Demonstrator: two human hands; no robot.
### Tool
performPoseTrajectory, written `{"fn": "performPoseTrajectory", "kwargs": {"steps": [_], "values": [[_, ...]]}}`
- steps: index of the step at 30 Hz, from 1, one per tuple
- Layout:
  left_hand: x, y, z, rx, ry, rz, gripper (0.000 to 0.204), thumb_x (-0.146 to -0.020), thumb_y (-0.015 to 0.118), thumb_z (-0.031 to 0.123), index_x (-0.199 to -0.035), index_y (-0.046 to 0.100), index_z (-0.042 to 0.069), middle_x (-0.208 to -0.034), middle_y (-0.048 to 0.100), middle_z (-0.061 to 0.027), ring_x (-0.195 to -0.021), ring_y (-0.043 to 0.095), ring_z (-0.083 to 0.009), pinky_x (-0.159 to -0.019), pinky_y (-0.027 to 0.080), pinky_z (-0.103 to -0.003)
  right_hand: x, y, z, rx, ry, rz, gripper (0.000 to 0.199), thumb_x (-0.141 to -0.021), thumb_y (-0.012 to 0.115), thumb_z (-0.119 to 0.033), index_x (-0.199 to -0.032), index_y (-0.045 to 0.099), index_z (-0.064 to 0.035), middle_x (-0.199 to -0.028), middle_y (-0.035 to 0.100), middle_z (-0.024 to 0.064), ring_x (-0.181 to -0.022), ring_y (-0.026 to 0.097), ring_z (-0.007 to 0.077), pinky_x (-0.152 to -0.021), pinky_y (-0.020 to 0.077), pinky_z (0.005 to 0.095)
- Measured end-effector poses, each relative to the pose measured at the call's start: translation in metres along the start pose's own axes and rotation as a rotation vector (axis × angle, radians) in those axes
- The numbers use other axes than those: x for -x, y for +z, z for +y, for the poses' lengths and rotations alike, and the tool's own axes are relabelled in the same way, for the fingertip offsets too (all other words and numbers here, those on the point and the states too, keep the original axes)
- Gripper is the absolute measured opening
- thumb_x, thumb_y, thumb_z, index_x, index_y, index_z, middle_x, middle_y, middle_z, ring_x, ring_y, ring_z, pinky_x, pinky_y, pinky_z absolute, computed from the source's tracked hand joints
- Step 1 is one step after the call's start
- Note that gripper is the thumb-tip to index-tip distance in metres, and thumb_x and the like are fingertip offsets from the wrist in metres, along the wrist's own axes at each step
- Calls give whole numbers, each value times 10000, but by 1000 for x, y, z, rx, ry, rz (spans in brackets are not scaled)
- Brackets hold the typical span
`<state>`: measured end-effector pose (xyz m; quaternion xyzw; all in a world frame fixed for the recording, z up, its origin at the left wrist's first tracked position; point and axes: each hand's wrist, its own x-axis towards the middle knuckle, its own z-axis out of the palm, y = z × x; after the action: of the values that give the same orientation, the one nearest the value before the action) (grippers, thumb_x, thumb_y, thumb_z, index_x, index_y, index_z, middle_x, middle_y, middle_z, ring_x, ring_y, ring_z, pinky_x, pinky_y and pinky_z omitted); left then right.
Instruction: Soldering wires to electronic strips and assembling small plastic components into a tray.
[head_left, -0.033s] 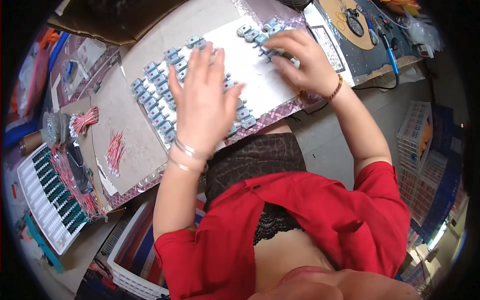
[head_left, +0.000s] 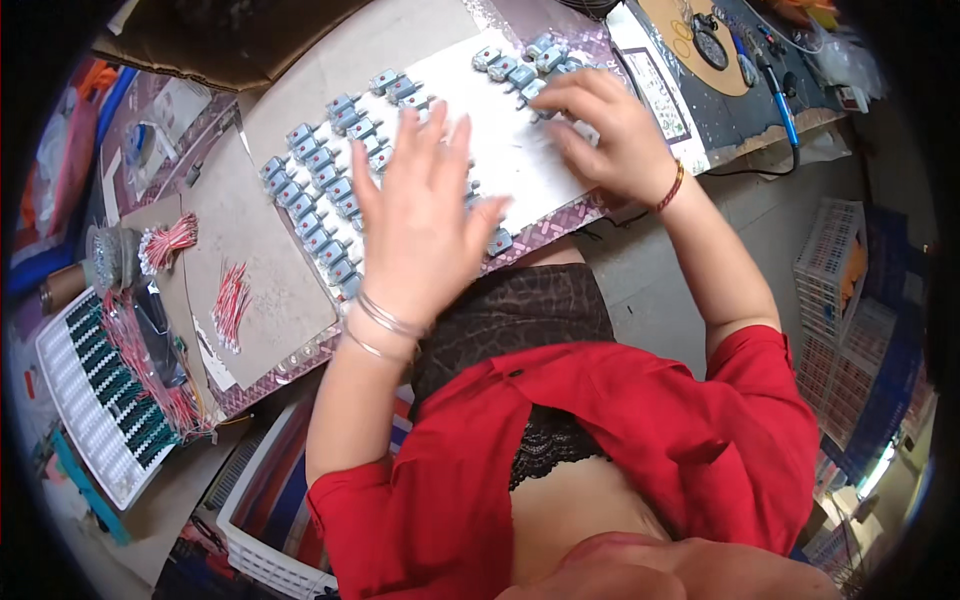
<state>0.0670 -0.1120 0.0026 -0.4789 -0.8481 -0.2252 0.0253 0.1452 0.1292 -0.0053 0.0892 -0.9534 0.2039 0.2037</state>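
Rows of small blue-grey motor-like parts (head_left: 322, 180), each with a red dot, lie on a white sheet (head_left: 520, 170) on the table. Over the right side of these rows hovers my left hand (head_left: 420, 215), fingers spread and slightly blurred, holding nothing I can see. It hides some of the parts beneath. My right hand (head_left: 615, 130) is bent over a smaller group of the same parts (head_left: 520, 72) at the back right. Its fingers are curved, with a gap between thumb and forefinger, and the fingertips are beside or touching the nearest part.
Red-and-white wire bundles (head_left: 230, 305) lie on the table's left. A white tray of dark green pieces (head_left: 100, 390) stands beyond them. At the back is a cardboard box (head_left: 220, 45); a blue pen-like tool (head_left: 783, 110) is at far right. White baskets (head_left: 830, 260) stand on the right.
My left hand has shifted slightly right and toward me, uncovering a few parts near its fingertips. My right hand has barely moved.
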Motion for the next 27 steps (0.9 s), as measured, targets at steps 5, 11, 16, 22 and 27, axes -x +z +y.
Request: {"fn": "performPoseTrajectory", "kwargs": {"steps": [5, 11, 16, 22, 27], "values": [[27, 12, 12, 25, 66, -144, 471, -845, 708, 273, -1269, 611, 92, -1411, 530, -111, -1378, 418, -322, -1126, 155, -630, 11, 17, -18, 55, 253, 96, 292, -831, 694, -109, -1119, 664, -71, -1021, 630, 114, -967, 594, 308, -850, 496, 399], [-9, 9, 1, 169, 88, -19, 309, -865, 672, 152, -1157, 667, 49, -1288, 621, -134, -1239, 551, -331, -1088, 317, -523, 14, 33, -25, 208, 270, 58, 375, -841, 693, -146, -1197, 610, -62, -1005, 598, 128, -926, 561, 307, -839, 486, 394], [-76, 30, -21, 250, 240, 69, 283, -820, 639, 10, -1099, 684, 25, -1225, 647, -163, -1127, 606, -356, -955, 489, -419, 41, 16, -36, -9, 237, 27, 398, -799, 737, -172, -1162, 609, -72, -1075, 576, 139, -966, 555, 331, -868, 475, 408], [-82, 32, -6, 244, 166, -192, 271, -782, 701, 40, -1053, 696, 35, -1111, 662, -143, -1007, 635, -338, -886, 517, -404, 40, 21, -43, -18, 445, 79, 514, -785, 776, -295, -1192, 599, -36, -1113, 574, 167, -1037, 552, 346, -896, 483, 425], [-67, 29, -3, 279, 239, -107, 263, -767, 694, 23, -1030, 699, 31, -1125, 651, -136, -1022, 611, -335, -890, 520, -398, 36, 24, -54, 113, 496, 6, 528, -800, 764, -313, -1208, 592, -26, -1107, 551, 166, -1022, 558, 340, -833, 523, 420]]}}
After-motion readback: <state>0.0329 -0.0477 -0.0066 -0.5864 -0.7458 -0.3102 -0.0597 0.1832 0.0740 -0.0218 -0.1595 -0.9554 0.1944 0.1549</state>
